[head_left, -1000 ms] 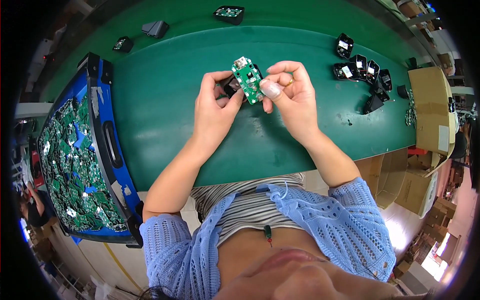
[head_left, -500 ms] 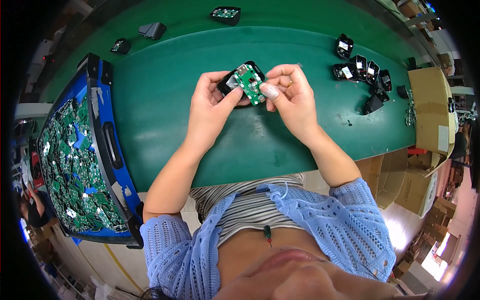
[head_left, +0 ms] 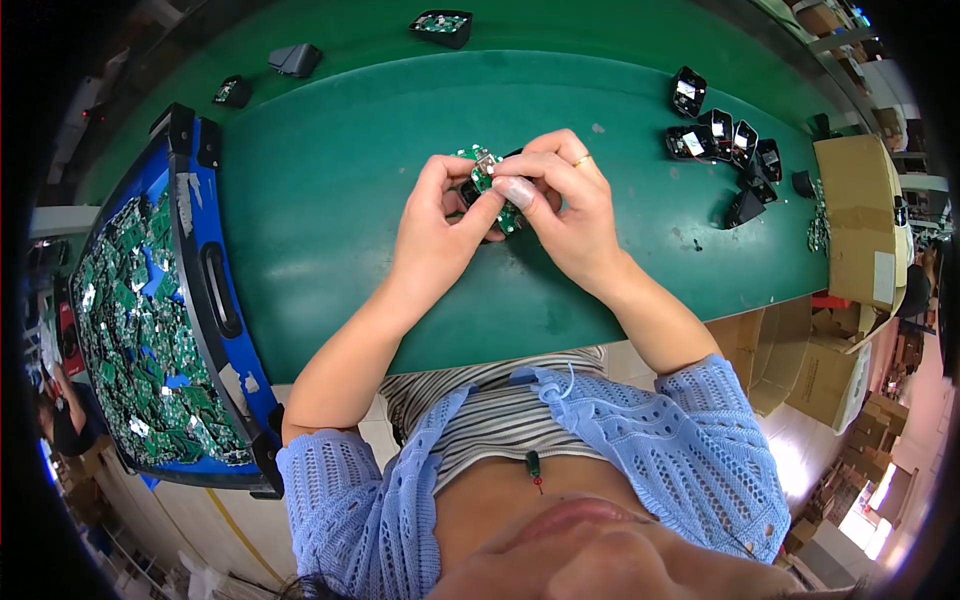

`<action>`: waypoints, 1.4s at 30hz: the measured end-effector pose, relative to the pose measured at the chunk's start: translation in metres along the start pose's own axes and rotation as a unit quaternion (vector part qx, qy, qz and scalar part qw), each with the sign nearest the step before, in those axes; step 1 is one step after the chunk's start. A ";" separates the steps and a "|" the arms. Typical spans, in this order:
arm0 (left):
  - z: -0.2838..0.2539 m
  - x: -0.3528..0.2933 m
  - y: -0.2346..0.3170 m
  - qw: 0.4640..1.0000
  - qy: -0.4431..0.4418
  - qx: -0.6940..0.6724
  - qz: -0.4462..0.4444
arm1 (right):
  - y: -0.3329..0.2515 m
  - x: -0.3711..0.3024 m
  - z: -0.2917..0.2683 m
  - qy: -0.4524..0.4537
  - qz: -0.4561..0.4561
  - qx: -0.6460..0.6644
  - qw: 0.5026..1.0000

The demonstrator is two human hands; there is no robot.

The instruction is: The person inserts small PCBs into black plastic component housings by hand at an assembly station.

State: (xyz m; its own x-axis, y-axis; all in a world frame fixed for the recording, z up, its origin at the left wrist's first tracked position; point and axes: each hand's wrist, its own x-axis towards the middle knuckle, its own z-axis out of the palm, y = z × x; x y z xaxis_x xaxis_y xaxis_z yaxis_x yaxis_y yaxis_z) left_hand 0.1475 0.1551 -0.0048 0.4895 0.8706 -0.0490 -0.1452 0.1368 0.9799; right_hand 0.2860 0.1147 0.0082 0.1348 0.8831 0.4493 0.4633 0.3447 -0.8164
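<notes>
Over the middle of the bench, both my hands meet around a green circuit board (head_left: 484, 176) and a black plastic housing (head_left: 468, 193). My left hand (head_left: 437, 222) is closed around the housing, its thumb pressed up against the board. Thumb and fingers of my right hand (head_left: 570, 205) pinch the board from the other side. The board stands tilted at the housing, and my fingers cover most of both, so whether they are joined I cannot tell.
Left of the green bench (head_left: 400, 330) stands a blue bin (head_left: 228, 300) full of circuit boards. Several black housings (head_left: 690, 143) cluster at the right, beside a cardboard box (head_left: 860, 220). Further housings, one with a board (head_left: 440, 25) inside, lie along the far side.
My right hand has moved left and closed in over the board. The board has turned from lying face up to a steeper tilt, and more of the housing is hidden.
</notes>
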 end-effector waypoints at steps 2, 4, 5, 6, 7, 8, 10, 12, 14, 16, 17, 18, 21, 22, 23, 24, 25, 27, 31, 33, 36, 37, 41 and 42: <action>0.000 0.000 -0.001 1.000 0.000 0.003 -0.019 | 0.000 0.000 0.000 -0.007 0.001 0.016 1.000; 0.001 -0.001 -0.002 1.000 0.003 0.016 -0.010 | -0.002 0.001 -0.001 -0.021 0.003 0.050 0.999; 0.001 -0.002 -0.002 1.000 0.006 0.028 -0.002 | -0.002 0.001 -0.001 -0.021 0.003 0.050 0.999; 0.000 -0.002 -0.002 1.000 0.007 0.028 -0.002 | -0.001 0.000 -0.002 -0.039 0.005 0.038 0.999; 0.000 -0.002 -0.002 0.999 0.003 0.041 0.001 | 0.000 0.000 -0.003 -0.057 0.007 0.025 0.998; 0.000 -0.002 -0.002 0.998 -0.001 0.055 0.005 | 0.000 0.001 -0.004 -0.058 0.007 0.026 0.998; 0.001 -0.002 0.002 1.000 0.011 0.027 0.000 | 0.002 0.003 -0.008 -0.018 0.014 0.059 0.998; 0.001 -0.003 0.011 1.000 0.022 -0.001 -0.006 | 0.013 0.002 -0.007 0.014 0.038 0.117 0.992; 0.001 -0.004 0.020 0.996 0.050 0.050 0.052 | 0.013 0.003 -0.008 -0.027 0.002 0.057 0.998; 0.001 -0.004 0.016 0.983 0.064 0.130 0.111 | 0.010 0.005 -0.008 -0.036 -0.015 0.027 0.999; 0.001 -0.005 0.015 0.965 0.067 0.198 0.157 | 0.010 0.006 -0.010 -0.044 -0.038 -0.029 0.998; 0.001 -0.005 0.015 0.941 0.067 0.265 0.202 | 0.009 0.006 -0.012 -0.051 -0.060 -0.086 0.993; 0.003 -0.004 0.014 0.929 0.078 0.275 0.235 | 0.009 0.008 -0.013 -0.053 -0.096 -0.133 0.985; 0.002 -0.004 0.014 0.920 0.072 0.294 0.248 | 0.007 0.008 -0.014 -0.054 -0.096 -0.133 0.985; 0.001 -0.004 0.014 0.920 0.073 0.294 0.247 | 0.006 0.007 -0.014 -0.061 -0.073 -0.119 0.988; 0.001 -0.003 0.013 0.935 0.075 0.268 0.221 | 0.003 0.007 -0.014 -0.069 -0.052 -0.106 0.991; 0.000 -0.004 0.013 0.948 0.077 0.241 0.194 | 0.000 0.007 -0.014 -0.070 -0.052 -0.105 0.991; 0.000 -0.004 0.013 0.963 0.074 0.199 0.166 | -0.005 0.006 -0.013 -0.088 0.016 0.019 0.996; -0.002 -0.003 0.013 0.983 0.037 0.156 0.094 | 0.004 0.001 -0.010 -0.082 0.035 0.018 0.996; -0.003 -0.004 0.016 0.988 0.026 0.134 0.069 | 0.009 0.000 -0.005 -0.036 0.029 0.084 0.995; -0.004 -0.004 0.015 0.994 0.010 0.106 0.035 | 0.006 0.001 -0.002 -0.018 0.002 0.050 0.999; -0.005 -0.003 0.014 0.995 0.005 0.099 0.028 | 0.006 0.001 -0.003 -0.020 0.002 0.050 0.999; -0.003 -0.003 0.014 0.998 -0.010 0.052 0.021 | 0.004 0.005 -0.007 -0.020 -0.059 -0.015 0.998; -0.001 -0.004 0.020 0.998 0.005 0.058 0.039 | 0.003 0.005 -0.008 -0.017 -0.073 -0.022 0.997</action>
State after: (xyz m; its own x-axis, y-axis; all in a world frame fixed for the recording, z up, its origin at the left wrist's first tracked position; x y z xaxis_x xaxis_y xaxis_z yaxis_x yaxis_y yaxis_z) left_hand 0.1414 0.1548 0.0144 0.4725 0.8809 0.0266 -0.0822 0.0140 0.9965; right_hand 0.2949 0.1175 0.0105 0.0345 0.8348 0.5495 0.5136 0.4569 -0.7263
